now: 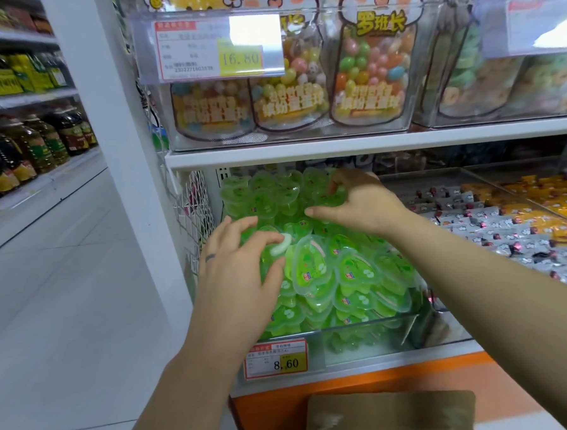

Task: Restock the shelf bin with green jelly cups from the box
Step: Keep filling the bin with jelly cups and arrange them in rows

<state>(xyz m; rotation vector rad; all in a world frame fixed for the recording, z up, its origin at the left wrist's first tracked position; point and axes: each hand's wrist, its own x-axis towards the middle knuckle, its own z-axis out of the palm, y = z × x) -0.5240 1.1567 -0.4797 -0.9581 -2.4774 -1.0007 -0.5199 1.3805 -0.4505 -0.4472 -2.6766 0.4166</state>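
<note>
Two hands work the heap of green jelly cups (328, 271), which fills the clear shelf bin (363, 329) at mid-frame. The left hand (242, 273) curls thumb and fingers round one cup at the heap's left edge, seemingly to bed it in. The right hand (360, 204) bends its fingers onto cups at the back, thumb spread; whether it grips is unclear. It is likely levelling the pile. Cups: dozens, past counting; one cardboard box (391, 413) sits bottom centre.
</note>
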